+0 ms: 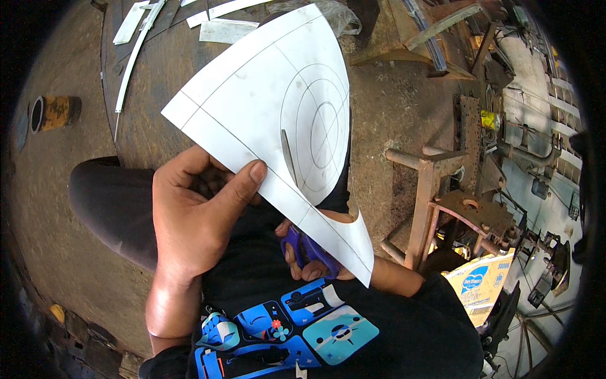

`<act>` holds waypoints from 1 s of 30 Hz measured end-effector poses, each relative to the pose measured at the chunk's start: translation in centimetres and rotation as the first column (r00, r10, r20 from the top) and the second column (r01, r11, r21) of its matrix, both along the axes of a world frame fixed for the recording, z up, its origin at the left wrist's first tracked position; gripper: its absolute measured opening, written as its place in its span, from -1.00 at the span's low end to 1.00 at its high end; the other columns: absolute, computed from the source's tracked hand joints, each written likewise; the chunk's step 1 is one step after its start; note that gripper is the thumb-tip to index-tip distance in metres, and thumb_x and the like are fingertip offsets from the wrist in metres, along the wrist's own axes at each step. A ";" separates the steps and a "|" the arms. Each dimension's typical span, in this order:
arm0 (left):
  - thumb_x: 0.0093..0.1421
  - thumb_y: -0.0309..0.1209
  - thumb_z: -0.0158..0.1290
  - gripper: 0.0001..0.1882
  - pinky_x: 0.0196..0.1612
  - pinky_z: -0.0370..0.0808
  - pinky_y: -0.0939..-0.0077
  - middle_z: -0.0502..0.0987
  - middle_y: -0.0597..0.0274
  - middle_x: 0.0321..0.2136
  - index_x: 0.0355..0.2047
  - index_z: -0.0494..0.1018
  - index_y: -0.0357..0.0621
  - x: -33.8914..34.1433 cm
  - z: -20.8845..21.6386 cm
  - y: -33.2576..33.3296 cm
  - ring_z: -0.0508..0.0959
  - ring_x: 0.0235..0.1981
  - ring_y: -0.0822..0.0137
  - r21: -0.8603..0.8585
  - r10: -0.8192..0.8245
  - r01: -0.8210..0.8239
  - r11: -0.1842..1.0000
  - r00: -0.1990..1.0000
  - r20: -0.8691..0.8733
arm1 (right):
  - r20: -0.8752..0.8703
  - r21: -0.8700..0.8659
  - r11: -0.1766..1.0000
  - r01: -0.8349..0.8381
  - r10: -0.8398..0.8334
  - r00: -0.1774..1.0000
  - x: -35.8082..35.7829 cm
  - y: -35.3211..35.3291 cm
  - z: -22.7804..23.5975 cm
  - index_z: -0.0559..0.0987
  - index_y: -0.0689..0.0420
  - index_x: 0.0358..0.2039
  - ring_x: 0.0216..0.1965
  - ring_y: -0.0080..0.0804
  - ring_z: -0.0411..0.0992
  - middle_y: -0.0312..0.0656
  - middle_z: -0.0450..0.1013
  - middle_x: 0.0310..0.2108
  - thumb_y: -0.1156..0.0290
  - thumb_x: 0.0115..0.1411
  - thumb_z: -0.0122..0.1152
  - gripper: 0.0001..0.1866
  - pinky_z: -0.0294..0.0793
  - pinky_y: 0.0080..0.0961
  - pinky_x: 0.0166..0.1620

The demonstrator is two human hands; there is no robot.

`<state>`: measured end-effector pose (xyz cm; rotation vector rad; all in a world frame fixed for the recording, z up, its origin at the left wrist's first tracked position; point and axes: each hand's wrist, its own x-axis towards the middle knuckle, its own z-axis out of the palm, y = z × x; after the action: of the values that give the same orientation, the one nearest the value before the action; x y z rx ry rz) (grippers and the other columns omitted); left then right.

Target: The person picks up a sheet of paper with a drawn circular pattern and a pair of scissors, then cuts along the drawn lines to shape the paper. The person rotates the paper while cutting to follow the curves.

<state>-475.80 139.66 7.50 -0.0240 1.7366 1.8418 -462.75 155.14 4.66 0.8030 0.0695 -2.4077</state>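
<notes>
My left hand (196,215) grips the lower left edge of a white card sheet (252,95), thumb on the front face and fingers curled behind. The sheet is held tilted above my lap and carries drawn straight lines and nested ovals. Behind its lower part, my right hand (298,268) is closed on the purple handles of the scissors (309,251), partly hidden by the sheet. One grey blade shows on the front face beside the outer oval; the rest of the blades is hidden. A curved notch is cut into the sheet's lower right edge.
White offcuts and long strips (228,31) lie on the brown surface at the far left, near a clear plastic bag (341,18). A short rusty pipe piece (60,114) lies at left. Rusty metal frames (424,189) and a yellow carton (483,287) stand at right.
</notes>
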 end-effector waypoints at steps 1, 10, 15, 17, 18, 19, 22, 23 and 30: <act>0.05 -0.53 0.13 -0.86 -0.55 0.32 0.80 0.50 0.24 -0.63 -0.41 0.44 -0.38 0.0 0.0 0.0 0.45 -0.61 0.58 0.004 0.002 -0.002 1.000 1.000 -0.008 | 0.013 0.003 1.000 0.000 0.000 1.000 0.0 0.0 0.0 0.23 0.37 -0.03 -0.40 -0.11 0.46 0.09 0.37 -0.33 0.60 0.04 0.13 -0.53 0.58 -0.52 -0.43; 0.05 -0.55 0.12 -0.85 -0.53 0.34 0.80 0.51 0.24 -0.59 -0.39 0.44 -0.40 0.6 0.0 0.3 0.46 -0.58 0.59 0.025 0.044 -0.044 0.999 0.999 0.025 | -0.117 0.217 0.976 -0.028 0.054 0.992 0.2 -0.2 0.6 0.30 0.33 -0.05 -0.44 -0.27 0.48 -0.05 0.42 -0.42 0.40 0.22 -0.07 -0.66 0.57 -0.47 -0.34; 0.05 -0.55 0.11 -0.84 -0.52 0.34 0.80 0.51 0.23 -0.58 -0.37 0.44 -0.40 0.5 0.1 0.2 0.46 -0.57 0.59 0.019 0.026 -0.026 0.999 1.000 0.005 | -0.241 0.461 0.883 -0.088 0.220 0.945 0.1 -0.2 0.9 0.31 0.28 -0.03 -0.41 -0.42 0.47 -0.14 0.40 -0.43 0.66 0.03 0.13 -0.56 0.56 -0.58 -0.33; 0.06 -0.55 0.11 -0.84 -0.52 0.34 0.80 0.51 0.23 -0.58 -0.37 0.44 -0.40 0.6 0.1 0.2 0.46 -0.57 0.59 0.018 0.029 -0.029 0.999 1.000 -0.002 | -0.231 0.466 0.879 -0.104 0.234 0.944 0.1 -0.2 0.9 0.32 0.27 -0.04 -0.41 -0.46 0.46 -0.16 0.40 -0.43 0.69 -0.01 0.18 -0.52 0.55 -0.61 -0.32; 0.06 -0.55 0.11 -0.84 -0.52 0.34 0.80 0.51 0.22 -0.58 -0.37 0.44 -0.40 0.6 0.1 0.2 0.46 -0.57 0.59 0.014 0.022 -0.022 1.000 1.000 0.004 | -0.207 0.420 0.901 -0.108 0.211 0.955 0.1 -0.1 0.9 0.32 0.27 -0.04 -0.41 -0.47 0.46 -0.17 0.40 -0.43 0.68 -0.02 0.19 -0.52 0.55 -0.62 -0.32; 0.06 -0.55 0.11 -0.84 -0.52 0.35 0.80 0.52 0.22 -0.58 -0.37 0.44 -0.40 0.5 0.2 0.1 0.46 -0.56 0.59 0.010 0.015 -0.015 1.000 1.000 0.010 | -0.164 0.365 0.924 -0.115 0.186 0.969 0.1 -0.1 0.9 0.33 0.27 -0.04 -0.41 -0.48 0.45 -0.19 0.41 -0.43 0.68 -0.02 0.20 -0.52 0.55 -0.62 -0.31; 0.06 -0.55 0.11 -0.84 -0.52 0.35 0.80 0.52 0.21 -0.58 -0.36 0.44 -0.41 0.5 0.1 0.2 0.46 -0.56 0.59 0.014 0.015 -0.015 1.000 1.000 0.010 | -0.161 0.334 0.937 -0.098 0.159 0.974 0.0 -0.1 0.9 0.33 0.26 -0.05 -0.40 -0.49 0.45 -0.20 0.41 -0.43 0.67 -0.04 0.23 -0.51 0.54 -0.63 -0.31; 0.06 -0.55 0.11 -0.84 -0.52 0.35 0.80 0.52 0.21 -0.57 -0.36 0.44 -0.41 0.5 0.1 0.1 0.46 -0.56 0.59 0.018 0.018 -0.018 1.000 1.000 0.008 | -0.197 0.379 0.921 -0.092 0.177 0.964 0.0 -0.1 0.9 0.33 0.26 -0.05 -0.40 -0.49 0.45 -0.19 0.41 -0.43 0.67 -0.04 0.22 -0.51 0.54 -0.62 -0.31; 0.05 -0.56 0.11 -0.84 -0.52 0.36 0.79 0.52 0.21 -0.55 -0.35 0.44 -0.42 0.7 0.2 0.2 0.46 -0.55 0.59 0.024 0.035 -0.036 0.999 0.999 0.016 | -0.146 0.327 0.939 -0.106 0.161 0.976 -0.1 0.0 0.9 0.28 0.32 -0.03 -0.38 -0.30 0.45 -0.03 0.40 -0.37 0.56 0.03 0.18 -0.52 0.53 -0.57 -0.35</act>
<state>-475.11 139.90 7.67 -0.0602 1.7133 1.8826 -462.86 155.17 5.59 0.7022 0.5752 -2.3595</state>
